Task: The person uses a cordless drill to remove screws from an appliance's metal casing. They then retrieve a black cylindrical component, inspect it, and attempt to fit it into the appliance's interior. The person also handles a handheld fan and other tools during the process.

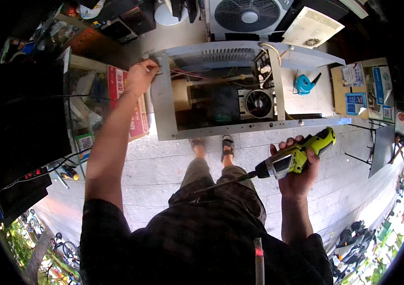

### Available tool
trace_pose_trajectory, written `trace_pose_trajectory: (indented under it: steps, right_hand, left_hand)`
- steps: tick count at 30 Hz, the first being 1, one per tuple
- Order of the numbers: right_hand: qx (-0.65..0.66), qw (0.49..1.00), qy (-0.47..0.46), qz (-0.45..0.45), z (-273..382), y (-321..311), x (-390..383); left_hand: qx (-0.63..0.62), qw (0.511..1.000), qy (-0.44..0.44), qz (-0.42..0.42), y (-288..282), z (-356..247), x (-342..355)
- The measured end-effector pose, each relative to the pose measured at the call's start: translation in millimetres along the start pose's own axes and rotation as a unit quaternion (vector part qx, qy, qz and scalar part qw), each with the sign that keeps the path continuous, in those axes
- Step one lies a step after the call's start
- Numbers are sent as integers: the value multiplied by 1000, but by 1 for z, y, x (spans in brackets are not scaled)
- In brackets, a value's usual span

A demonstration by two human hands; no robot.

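My right hand (297, 175) grips a yellow-green cordless drill (313, 145) lying sideways, its long thin bit pointing left over my legs. My left hand (140, 76) is pinched at the upper left corner of an open metal cabinet (166, 104); whatever is between those fingers is too small to make out. Inside the cabinet are wires, dark panels and a round fan (259, 103) in a square frame. A small teal blower (305, 84) rests in the white section at its right. A lit cigarette (259, 259) pokes into view at the bottom.
A large fan unit (242, 16) and a perforated cream panel (312, 26) sit behind the cabinet. Cluttered display cases (88, 80) stand at left, another counter (361, 88) at right, a folding table (380, 152) below it. Paving (164, 166) is underfoot; bicycles (69, 247) are at the lower left edge.
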State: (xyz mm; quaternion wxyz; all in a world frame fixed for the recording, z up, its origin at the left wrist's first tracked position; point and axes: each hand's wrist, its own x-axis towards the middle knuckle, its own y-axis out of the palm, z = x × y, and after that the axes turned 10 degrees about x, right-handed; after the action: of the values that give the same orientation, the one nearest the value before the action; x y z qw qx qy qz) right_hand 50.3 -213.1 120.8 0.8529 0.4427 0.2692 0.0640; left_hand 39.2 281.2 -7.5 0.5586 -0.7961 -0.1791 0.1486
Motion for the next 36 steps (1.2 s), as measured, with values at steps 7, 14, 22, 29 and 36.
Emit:
trace_pose_trajectory:
  steps: [7,14,22,29,36]
  right_hand:
    - [-31,999,-13,-1,8,0,2]
    - [-239,969,-63,17,21,-16,-11]
    - [-201,979,-35,-18,42,-13,-15]
    - [-209,970,-107,68,80,-13,-18]
    - [-125,934,-228,245,133,6,-33]
  left_hand:
    - [-25,994,8,-105,-19,0,-22]
    - [-706,669,-232,26,-31,-27,-120]
    - [-690,625,-283,230,15,-134,-246]
    - [-726,537,-341,262,34,-193,-264]
    - [-819,445,-287,222,57,-225,-245]
